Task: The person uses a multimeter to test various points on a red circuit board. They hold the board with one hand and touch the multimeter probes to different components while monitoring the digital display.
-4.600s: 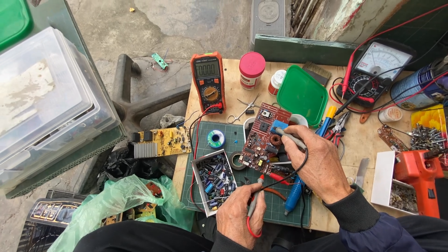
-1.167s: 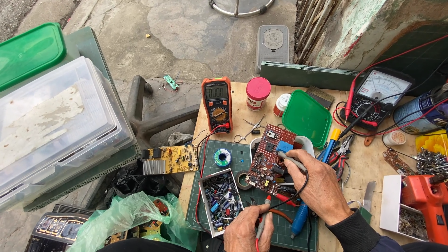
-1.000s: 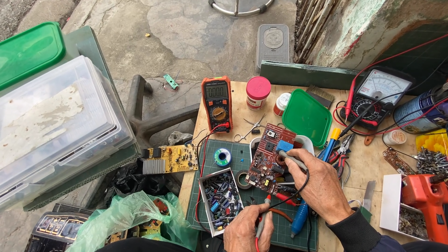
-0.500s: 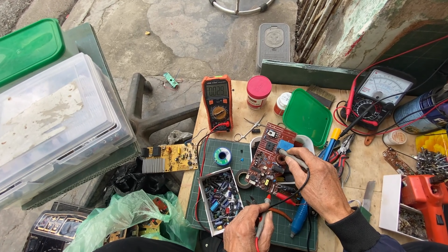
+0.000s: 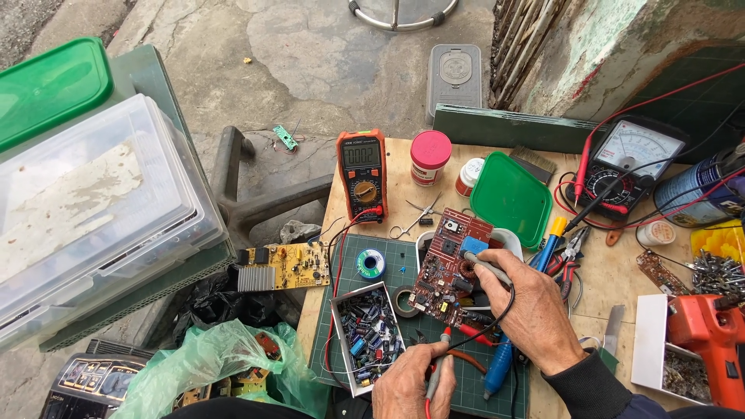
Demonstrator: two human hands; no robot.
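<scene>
Landmark: the red circuit board (image 5: 450,268), propped at a tilt on the green cutting mat (image 5: 388,256) near the middle of the wooden table (image 5: 597,287)
Far left of the board: a clear plastic bin (image 5: 93,209) with a green lid (image 5: 46,85) behind it, both off the table
Left of the board: a yellow circuit board (image 5: 283,268) hanging over the table edge, then a solder spool (image 5: 371,263) on the mat
Below-left of the board: an open tray of capacitors (image 5: 369,334), just beside its lower corner
Above-left of the board: an orange digital multimeter (image 5: 362,174), its leads trailing down towards the mat
Left hand (image 5: 411,384): below the board, fingers closed round the red probe (image 5: 438,365), whose tip reaches up to the board's lower edge
Right hand (image 5: 528,314): just right of the board, pinching the black probe (image 5: 485,268) between thumb and fingers, tip laid on the upper components
Right of the board: a green square lid (image 5: 511,198), pliers (image 5: 570,252), then an analogue meter (image 5: 628,159) well apart
Far right of the board: an orange drill (image 5: 710,337) beside a box of screws
Risk, slip: I judge that a probe tip could skid off its point and bridge two neighbouring joints, since the board leans loosely and nothing clamps it
Risk, snag: the black lead loops over the right wrist; a tug could drag the board over or tip the capacitor tray
</scene>
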